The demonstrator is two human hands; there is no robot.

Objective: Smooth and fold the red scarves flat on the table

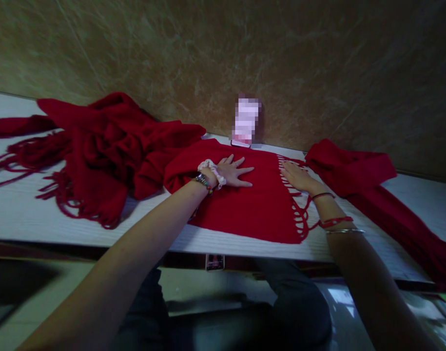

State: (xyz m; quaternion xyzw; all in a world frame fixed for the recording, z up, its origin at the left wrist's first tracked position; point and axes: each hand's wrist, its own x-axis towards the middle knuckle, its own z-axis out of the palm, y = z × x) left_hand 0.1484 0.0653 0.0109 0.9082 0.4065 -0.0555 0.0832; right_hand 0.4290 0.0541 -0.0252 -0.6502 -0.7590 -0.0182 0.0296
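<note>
A red scarf (259,209) lies flat in front of me, its fringed end to the right. My left hand (233,170) rests on the cloth with fingers spread, holding nothing. At the fringe (299,219), my right hand (299,176) lies flat with its fingers stretched out over the strands near the top corner. Toward the left the cloth runs into a crumpled heap of red fabric (113,146) with loose tassels; I cannot tell where one piece ends and another begins.
Another red scarf (354,170) lies folded on the right and trails over the front edge. A phone (246,119) with a blurred screen leans against the marble-patterned wall (193,58). The white table (223,239) is narrow. Below its edge is a small framed device (215,262).
</note>
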